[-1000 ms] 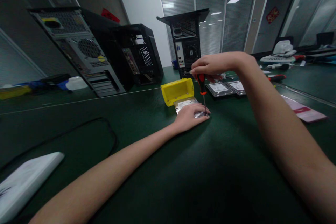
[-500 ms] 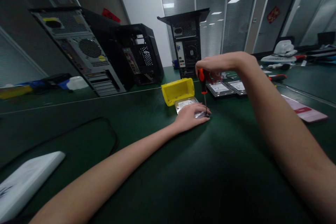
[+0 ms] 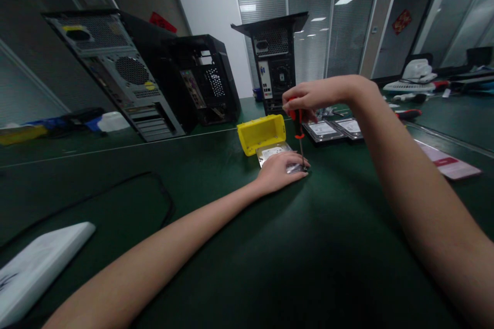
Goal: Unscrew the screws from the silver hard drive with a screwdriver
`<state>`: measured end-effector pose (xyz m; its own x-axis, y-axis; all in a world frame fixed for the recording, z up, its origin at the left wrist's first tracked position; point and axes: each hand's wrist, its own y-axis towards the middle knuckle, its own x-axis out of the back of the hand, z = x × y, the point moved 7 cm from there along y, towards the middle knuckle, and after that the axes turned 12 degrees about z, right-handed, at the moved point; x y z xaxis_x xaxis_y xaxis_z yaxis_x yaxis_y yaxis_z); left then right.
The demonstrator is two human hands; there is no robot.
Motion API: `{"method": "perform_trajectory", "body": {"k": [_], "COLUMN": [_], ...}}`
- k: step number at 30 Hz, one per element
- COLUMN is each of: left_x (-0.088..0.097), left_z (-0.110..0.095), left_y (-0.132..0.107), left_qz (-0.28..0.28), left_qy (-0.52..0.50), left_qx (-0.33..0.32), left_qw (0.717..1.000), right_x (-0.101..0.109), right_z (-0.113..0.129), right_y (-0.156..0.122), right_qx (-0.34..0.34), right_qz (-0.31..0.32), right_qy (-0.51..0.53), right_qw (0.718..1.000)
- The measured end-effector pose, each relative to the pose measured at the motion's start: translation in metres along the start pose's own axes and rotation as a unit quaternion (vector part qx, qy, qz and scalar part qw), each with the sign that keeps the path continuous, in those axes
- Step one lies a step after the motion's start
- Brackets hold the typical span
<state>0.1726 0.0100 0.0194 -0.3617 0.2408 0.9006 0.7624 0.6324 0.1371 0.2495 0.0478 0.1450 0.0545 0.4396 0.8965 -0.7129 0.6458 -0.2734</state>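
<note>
A silver hard drive (image 3: 270,151) with a white label lies on the green table, partly covered by my left hand (image 3: 281,170). That hand grips the drive, thumb along the near edge and fingers over the top. My right hand (image 3: 303,100) is closed round the red and black handle of a screwdriver (image 3: 301,148), which stands nearly upright. The screwdriver's tip meets the drive's right-hand corner, between my left thumb and fingers; the screw itself is too small to make out. Touching the drive's far side is a yellow plastic bin (image 3: 263,133) with small bits inside.
Two more hard drives (image 3: 323,130) lie behind my right hand. Computer cases (image 3: 133,72) stand along the back, another case (image 3: 274,61) at centre. A pink-and-white flat box (image 3: 447,160) is at right, a white box (image 3: 42,262) at front left, near a black cable (image 3: 154,175).
My right hand's fingers have shifted and turned round the screwdriver handle, with the wrist staying about in place. The left hand and the drive have not moved.
</note>
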Motion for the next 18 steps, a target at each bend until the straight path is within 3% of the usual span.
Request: {"method": "perform_trajectory", "body": {"k": [18], "left_x": [0.0011], "left_z": [-0.0014], "left_y": [-0.0003], "left_qz": [-0.003], "left_qy": [-0.005], "left_qx": [-0.001], "left_qw": [1.0], "right_x": [0.0031], "right_z": [0.0041], "right_y": [-0.0036], "right_qx": [0.001], "right_qz": [-0.011], "right_qy": [-0.02], "right_qw": [1.0]}}
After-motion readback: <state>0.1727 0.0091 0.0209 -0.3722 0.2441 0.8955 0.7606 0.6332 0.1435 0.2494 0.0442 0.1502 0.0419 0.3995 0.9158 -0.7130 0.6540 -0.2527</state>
